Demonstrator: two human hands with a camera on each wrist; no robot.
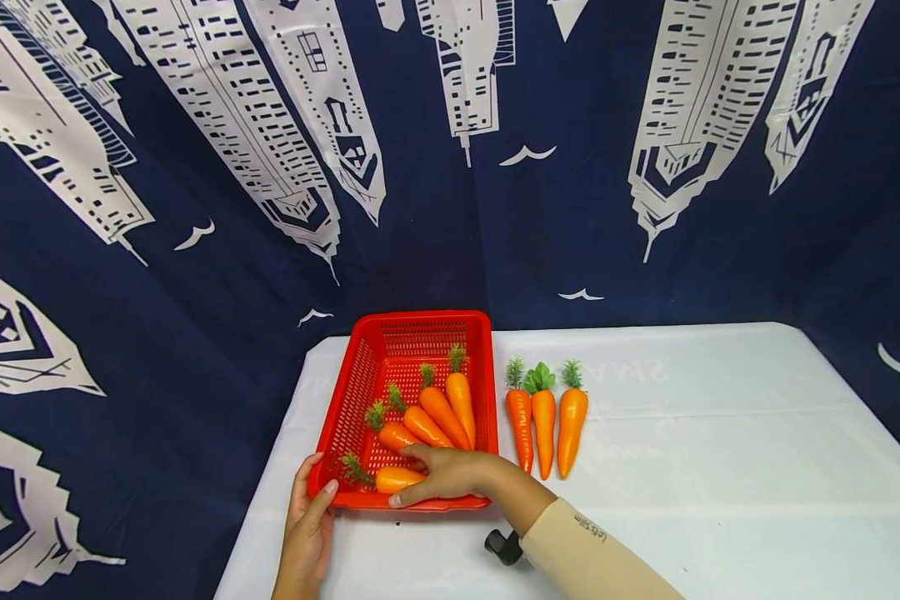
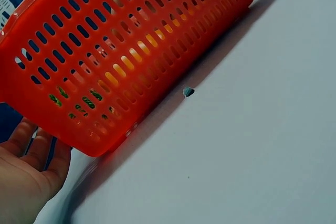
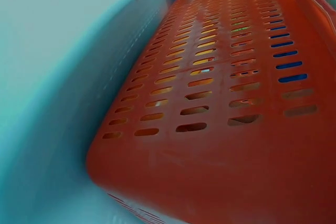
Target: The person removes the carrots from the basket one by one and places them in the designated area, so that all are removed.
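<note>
A red perforated plastic basket (image 1: pixel 356 367) holds several orange carrots (image 1: pixel 442 417) with green tops. My left hand (image 1: pixel 311 529) grips its near left corner, thumb on the rim and fingers outside the wall; the left wrist view shows those fingers (image 2: pixel 39 156) against the basket's end. My right hand (image 1: pixel 450 475) reaches over the near rim into the basket. Its thumb and fingers are around the nearest carrot (image 1: pixel 399 479), which lies crosswise along the front wall. Some fingertips are hidden. In the right wrist view, the basket wall (image 3: pixel 210 156) blocks the right hand.
Three more carrots (image 1: pixel 543 433) lie side by side on the white tablecloth (image 1: pixel 705 442), right of the basket. A small dark speck (image 2: pixel 188 92) is on the cloth before the basket. A black object (image 1: pixel 504 546) shows by the right wrist. Behind hangs a navy curtain (image 1: pixel 435 242).
</note>
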